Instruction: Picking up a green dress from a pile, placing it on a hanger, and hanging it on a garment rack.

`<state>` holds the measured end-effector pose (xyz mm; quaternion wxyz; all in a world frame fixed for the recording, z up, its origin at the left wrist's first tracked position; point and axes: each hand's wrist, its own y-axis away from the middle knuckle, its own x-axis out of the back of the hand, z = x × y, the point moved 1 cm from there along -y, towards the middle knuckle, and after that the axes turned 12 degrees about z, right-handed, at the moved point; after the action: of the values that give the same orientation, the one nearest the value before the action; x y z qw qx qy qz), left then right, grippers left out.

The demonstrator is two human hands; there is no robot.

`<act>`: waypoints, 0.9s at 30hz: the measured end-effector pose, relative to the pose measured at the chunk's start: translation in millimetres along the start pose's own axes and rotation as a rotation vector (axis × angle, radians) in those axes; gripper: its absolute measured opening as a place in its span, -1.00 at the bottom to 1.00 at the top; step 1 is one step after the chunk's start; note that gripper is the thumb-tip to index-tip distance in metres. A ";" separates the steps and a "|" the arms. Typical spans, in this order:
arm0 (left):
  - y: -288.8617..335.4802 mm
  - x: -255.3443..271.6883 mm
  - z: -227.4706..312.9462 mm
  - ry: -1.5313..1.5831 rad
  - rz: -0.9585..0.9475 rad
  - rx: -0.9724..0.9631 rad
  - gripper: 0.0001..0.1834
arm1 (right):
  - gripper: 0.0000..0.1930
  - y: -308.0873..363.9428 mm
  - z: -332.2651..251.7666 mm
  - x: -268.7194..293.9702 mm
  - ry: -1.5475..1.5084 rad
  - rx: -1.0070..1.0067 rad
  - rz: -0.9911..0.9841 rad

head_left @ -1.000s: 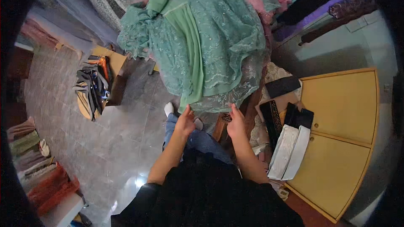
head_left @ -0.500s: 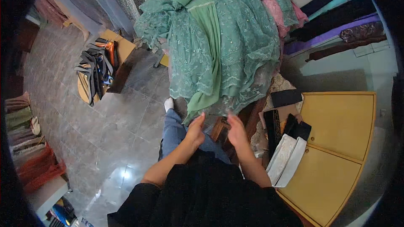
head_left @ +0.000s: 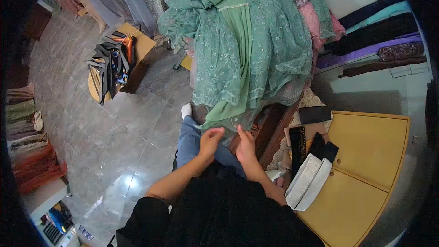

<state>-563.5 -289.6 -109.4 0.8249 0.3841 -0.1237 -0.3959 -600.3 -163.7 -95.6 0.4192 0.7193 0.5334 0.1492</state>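
A green dress (head_left: pixel 270 59) with embroidered sheer fabric and a plain lighter green sash (head_left: pixel 244 45) hangs down in front of me. Its sheer hem comes down close to my hands. My left hand (head_left: pixel 211 143) is bent into a pinch just below the tail of the sash. Across a small gap, my right hand (head_left: pixel 245 145) points up, fingers close together beside the hem. Whatever lies between the fingertips of either hand is too small or too sheer to make out.
On the left, a wooden stool (head_left: pixel 145 48) carries black straps and orange-handled scissors (head_left: pixel 128 43). A yellow cabinet (head_left: pixel 370 144) stands at right, with folded black and white fabric pieces (head_left: pixel 308 180) beside it. Folded cloths (head_left: pixel 379 32) line the upper right.
My hands have come closer together, the right one moving left. The view has shifted, so the dress and stool appear farther right.
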 end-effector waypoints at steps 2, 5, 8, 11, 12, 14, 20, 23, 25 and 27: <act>-41.1 29.9 -33.6 -0.011 0.261 -0.058 -0.58 | -0.69 24.1 -17.1 -14.6 0.106 0.070 -0.013; -70.8 20.3 -6.6 -0.318 0.290 -0.293 -0.46 | -0.69 46.8 -39.9 -12.3 0.212 0.202 0.066; -89.3 -15.7 13.8 -0.376 0.106 -0.323 -0.50 | -0.69 43.9 -37.8 -2.5 0.084 0.150 0.093; -99.0 -49.3 17.2 -0.108 0.245 -0.135 -0.57 | -0.69 49.5 -43.4 -8.0 0.103 0.195 0.096; -152.4 -4.3 -12.0 0.004 0.434 -0.229 -0.65 | -0.69 63.7 -34.9 -31.5 0.142 0.150 -0.003; -137.2 -26.1 -3.1 0.205 0.278 -0.141 -0.69 | -0.62 56.2 -49.5 -15.7 0.180 0.055 0.139; -90.3 -6.1 21.3 0.531 0.361 -0.074 -0.79 | -0.55 18.4 -28.5 11.0 0.091 -0.051 0.197; -72.7 11.8 39.9 0.680 0.376 -0.106 -0.83 | -0.55 25.0 -21.8 -2.1 0.097 -0.073 0.244; -74.4 35.5 34.9 0.345 0.472 -0.357 -0.85 | -0.63 18.0 -16.1 -1.7 0.126 0.121 0.390; -66.5 38.7 44.0 0.045 0.497 -0.661 -0.83 | -0.56 6.9 -16.3 9.5 0.134 0.594 0.478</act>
<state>-597.7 -368.2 -132.2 0.9768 0.0656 -0.0606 -0.1947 -603.1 -148.5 -82.8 0.1101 0.9021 0.3970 0.1283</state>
